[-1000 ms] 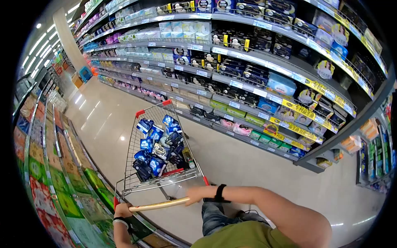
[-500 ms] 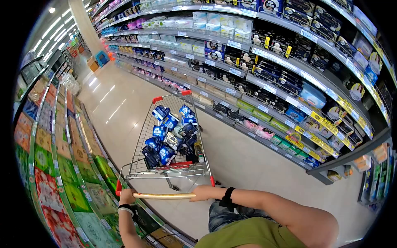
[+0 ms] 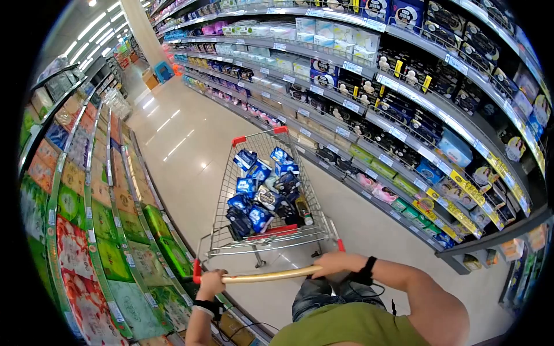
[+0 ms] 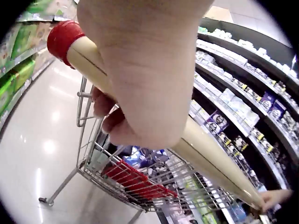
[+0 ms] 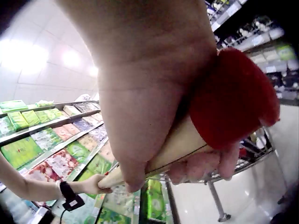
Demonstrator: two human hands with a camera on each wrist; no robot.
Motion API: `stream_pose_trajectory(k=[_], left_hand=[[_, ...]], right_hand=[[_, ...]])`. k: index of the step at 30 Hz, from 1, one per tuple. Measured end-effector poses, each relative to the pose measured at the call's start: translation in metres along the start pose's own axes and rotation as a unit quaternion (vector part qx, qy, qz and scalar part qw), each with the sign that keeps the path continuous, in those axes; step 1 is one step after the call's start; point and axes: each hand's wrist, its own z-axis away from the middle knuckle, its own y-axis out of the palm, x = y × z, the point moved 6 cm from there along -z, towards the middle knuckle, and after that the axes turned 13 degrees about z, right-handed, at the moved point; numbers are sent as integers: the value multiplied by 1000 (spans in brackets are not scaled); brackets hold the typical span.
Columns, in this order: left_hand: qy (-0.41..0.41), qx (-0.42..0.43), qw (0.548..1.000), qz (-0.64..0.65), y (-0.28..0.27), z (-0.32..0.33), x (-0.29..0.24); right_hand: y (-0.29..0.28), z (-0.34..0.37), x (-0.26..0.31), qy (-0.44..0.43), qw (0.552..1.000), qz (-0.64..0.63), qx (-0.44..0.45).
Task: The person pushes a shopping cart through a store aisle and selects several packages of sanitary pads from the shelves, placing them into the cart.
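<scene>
A metal cart (image 3: 231, 173) with red corners holds several blue and dark packages (image 3: 259, 170) and a bottle (image 3: 302, 209). My left hand (image 3: 212, 282) grips the left end of its pale handle bar (image 3: 271, 276). The left wrist view shows fingers (image 4: 114, 126) curled round the bar beside the red end cap (image 4: 65, 41). Toward the bar's other end, my right hand (image 3: 334, 264) grips it; in the right wrist view its fingers (image 5: 203, 165) curl under the bar next to a red end cap (image 5: 233, 100).
Shelves of packaged goods (image 3: 346, 109) run along the right side. Sloping racks of green, red and orange packs (image 3: 107, 230) line the left. A shiny floor aisle (image 3: 179, 138) leads ahead to a pillar (image 3: 144, 34), a cardboard box (image 3: 149, 78) and a blue stool (image 3: 164, 71).
The cart and both hands have shifted to the right in the head view. Shelves and aisle have also slid right. Both hands have kept their grip on the bar.
</scene>
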Motion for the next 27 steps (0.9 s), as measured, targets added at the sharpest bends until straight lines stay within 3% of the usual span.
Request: stream_pose_trajectory(k=[4, 10, 17, 27], left_hand=[[20, -41, 997, 64, 15, 1, -52], [16, -4, 995, 101, 38, -19, -117], [30, 47, 996, 69, 43, -55, -155], [90, 18, 994, 64, 44, -93, -193]], right_hand=[[-17, 38, -38, 70, 994, 84, 7], [-42, 81, -90, 134, 981, 131, -46], [-60, 101, -129, 189, 962, 182, -68], [-76, 130, -161, 248, 943, 204, -92]])
